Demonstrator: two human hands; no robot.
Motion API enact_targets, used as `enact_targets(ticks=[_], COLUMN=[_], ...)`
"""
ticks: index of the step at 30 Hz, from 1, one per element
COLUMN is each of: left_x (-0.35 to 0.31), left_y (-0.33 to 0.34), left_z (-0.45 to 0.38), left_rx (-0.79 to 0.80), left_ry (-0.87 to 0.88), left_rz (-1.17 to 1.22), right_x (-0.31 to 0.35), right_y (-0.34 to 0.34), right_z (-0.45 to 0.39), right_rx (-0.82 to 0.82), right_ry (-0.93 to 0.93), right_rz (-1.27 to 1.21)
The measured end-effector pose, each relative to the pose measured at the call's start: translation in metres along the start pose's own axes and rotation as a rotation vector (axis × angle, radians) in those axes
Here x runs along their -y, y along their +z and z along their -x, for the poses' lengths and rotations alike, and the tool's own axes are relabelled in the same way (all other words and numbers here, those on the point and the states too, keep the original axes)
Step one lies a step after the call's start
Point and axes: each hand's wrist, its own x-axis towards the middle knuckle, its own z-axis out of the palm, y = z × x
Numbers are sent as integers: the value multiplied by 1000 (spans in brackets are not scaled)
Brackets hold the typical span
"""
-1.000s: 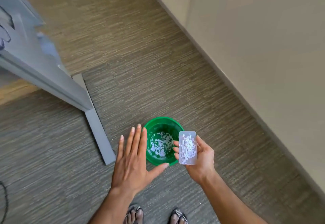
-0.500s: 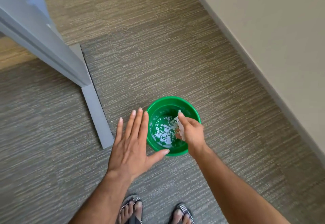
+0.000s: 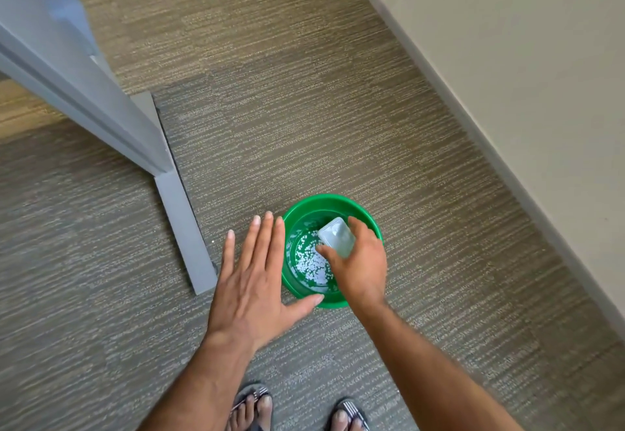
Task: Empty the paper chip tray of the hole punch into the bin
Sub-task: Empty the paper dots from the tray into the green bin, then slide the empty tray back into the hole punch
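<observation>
Your right hand is now gripping the tray flipped face-down over the bin; a second ago it faced up. Chips are landing inside; your left hand is hovering flat, empty.

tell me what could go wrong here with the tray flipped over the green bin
1. The chip tray, pinched in the right hand, could slip into the green bin.
2. Light paper chips may drift past the rim onto the carpet; white specks already lie there.
3. The open left hand could knock the bin.
</observation>
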Motion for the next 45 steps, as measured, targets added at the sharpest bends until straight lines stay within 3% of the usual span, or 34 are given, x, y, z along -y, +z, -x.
enact_targets(ticks=[7, 11, 13, 18, 22, 35, 45], left_x=[-4, -10, -14, -32, -54, -94, -47], left_y=[-6, -18, -26, -68, -127, -363, -493], left_z=[-3, -1, 1, 6, 12, 62, 116], left_rx=[-3, -17, -23, -56, -123, -369, -508], left_ry=[-6, 1, 2, -32, -30, 67, -34], left_rz=[0, 17, 22, 79, 138, 164, 141], right_x=[0, 4, 7, 29, 54, 211, 332], right_y=[0, -11, -22, -83, -147, -375, -451], right_z=[6, 9, 10, 18, 30, 91, 143], right_rx=[27, 18, 103, 415, 431, 427, 523], right_ry=[-41, -30, 86, 488, 583, 412, 298], right_rz=[11, -112, -368, -1310, -1629, -1743, -1704])
